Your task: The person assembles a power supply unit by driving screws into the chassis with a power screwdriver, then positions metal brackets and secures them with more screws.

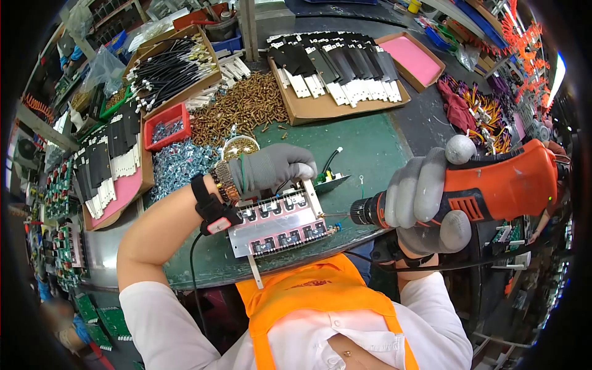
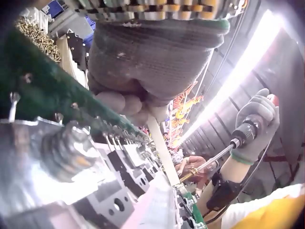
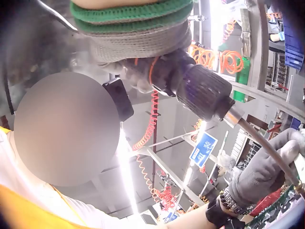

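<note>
My gloved left hand [image 1: 274, 168] pinches the upper end of a white strip [image 1: 312, 197] that stands at the right end of a metal-plated circuit assembly [image 1: 277, 226]. The gloved right hand [image 1: 425, 197] is wrapped round an orange power drill [image 1: 502, 184]. From the drill's black chuck [image 1: 364, 211] a long bit reaches left to the strip. In the left wrist view the bit [image 2: 209, 161] meets a brass screw [image 2: 188, 175] at the strip's lower end. Another white strip [image 1: 254, 271] sticks out from the assembly's near edge. A small green board [image 1: 332, 182] lies behind the left hand.
Brass screws [image 1: 250, 102] are heaped at the back beside a cardboard box [image 1: 345, 111] of black-and-white strips. A red bin [image 1: 167, 126] and silvery parts [image 1: 185, 166] sit to the left. Wire bundles [image 1: 487, 120] lie at the back right. A cable [image 1: 192, 265] hangs from the left wrist.
</note>
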A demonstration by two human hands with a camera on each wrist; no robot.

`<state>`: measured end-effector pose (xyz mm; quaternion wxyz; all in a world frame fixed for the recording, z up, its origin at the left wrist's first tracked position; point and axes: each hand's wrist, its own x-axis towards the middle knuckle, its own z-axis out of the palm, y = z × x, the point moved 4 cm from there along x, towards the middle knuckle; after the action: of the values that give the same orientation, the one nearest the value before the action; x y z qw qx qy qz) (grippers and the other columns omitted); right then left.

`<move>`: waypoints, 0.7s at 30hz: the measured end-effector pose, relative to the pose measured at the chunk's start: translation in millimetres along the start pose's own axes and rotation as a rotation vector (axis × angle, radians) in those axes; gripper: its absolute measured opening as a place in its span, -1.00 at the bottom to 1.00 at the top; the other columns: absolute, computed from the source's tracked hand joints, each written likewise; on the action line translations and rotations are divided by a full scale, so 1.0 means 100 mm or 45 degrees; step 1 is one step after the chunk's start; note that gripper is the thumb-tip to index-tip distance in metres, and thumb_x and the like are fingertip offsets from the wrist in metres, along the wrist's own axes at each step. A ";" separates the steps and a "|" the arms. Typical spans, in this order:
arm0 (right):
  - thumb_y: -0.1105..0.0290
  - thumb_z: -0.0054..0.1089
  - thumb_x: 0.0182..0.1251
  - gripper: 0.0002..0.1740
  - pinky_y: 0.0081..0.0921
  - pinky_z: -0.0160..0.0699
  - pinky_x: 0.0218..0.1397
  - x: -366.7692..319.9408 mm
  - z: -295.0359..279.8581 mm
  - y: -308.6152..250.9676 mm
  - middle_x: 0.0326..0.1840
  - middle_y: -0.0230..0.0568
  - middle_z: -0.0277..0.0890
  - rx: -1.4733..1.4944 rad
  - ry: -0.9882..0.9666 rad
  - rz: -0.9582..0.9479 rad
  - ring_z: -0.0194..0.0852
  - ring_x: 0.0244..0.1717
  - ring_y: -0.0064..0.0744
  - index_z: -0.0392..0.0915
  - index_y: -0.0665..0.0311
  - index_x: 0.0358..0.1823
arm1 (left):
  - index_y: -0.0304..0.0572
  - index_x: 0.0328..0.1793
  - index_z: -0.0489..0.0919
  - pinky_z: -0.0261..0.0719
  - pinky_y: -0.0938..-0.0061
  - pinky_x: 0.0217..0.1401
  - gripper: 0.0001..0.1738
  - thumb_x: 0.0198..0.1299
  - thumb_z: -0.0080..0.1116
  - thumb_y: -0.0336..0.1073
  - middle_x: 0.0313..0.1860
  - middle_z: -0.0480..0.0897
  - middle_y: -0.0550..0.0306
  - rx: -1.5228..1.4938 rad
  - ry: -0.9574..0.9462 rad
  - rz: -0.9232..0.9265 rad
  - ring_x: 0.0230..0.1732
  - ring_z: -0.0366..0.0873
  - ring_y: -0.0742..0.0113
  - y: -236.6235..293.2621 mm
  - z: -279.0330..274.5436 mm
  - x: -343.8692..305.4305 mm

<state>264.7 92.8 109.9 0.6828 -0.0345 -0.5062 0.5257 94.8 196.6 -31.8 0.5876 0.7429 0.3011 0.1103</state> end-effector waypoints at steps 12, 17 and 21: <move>0.36 0.41 0.11 -0.25 -0.50 0.33 -0.70 -0.02 0.05 0.10 -0.64 -0.34 0.40 -0.020 -0.074 0.089 0.32 -0.74 -0.46 0.19 0.33 0.28 | -0.27 -0.11 0.63 0.52 0.52 -0.06 -0.80 0.29 0.14 -0.29 -0.27 0.65 0.25 -0.027 -0.062 0.020 -0.18 0.55 0.49 -0.01 -0.01 0.08; 0.36 0.45 0.09 -0.27 -0.49 0.39 -0.62 -0.01 0.08 0.19 -0.60 -0.33 0.42 -0.005 -0.104 0.152 0.36 -0.67 -0.44 0.21 0.33 0.23 | -0.23 -0.08 0.63 0.51 0.53 -0.05 -0.79 0.31 0.13 -0.26 -0.27 0.65 0.26 0.001 -0.027 0.101 -0.18 0.54 0.51 -0.08 0.00 0.10; 0.36 0.49 0.08 -0.28 -0.48 0.43 -0.55 0.02 0.12 0.29 -0.57 -0.32 0.44 0.013 -0.137 0.210 0.39 -0.62 -0.42 0.22 0.32 0.18 | -0.22 -0.02 0.62 0.51 0.50 -0.01 -0.75 0.31 0.14 -0.23 -0.20 0.67 0.23 -0.018 -0.067 0.001 -0.13 0.54 0.49 -0.06 -0.01 0.08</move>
<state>235.9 101.1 100.2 0.6092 -0.0444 -0.5348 0.5839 98.5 202.7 -38.5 0.6004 0.7416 0.2845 0.0932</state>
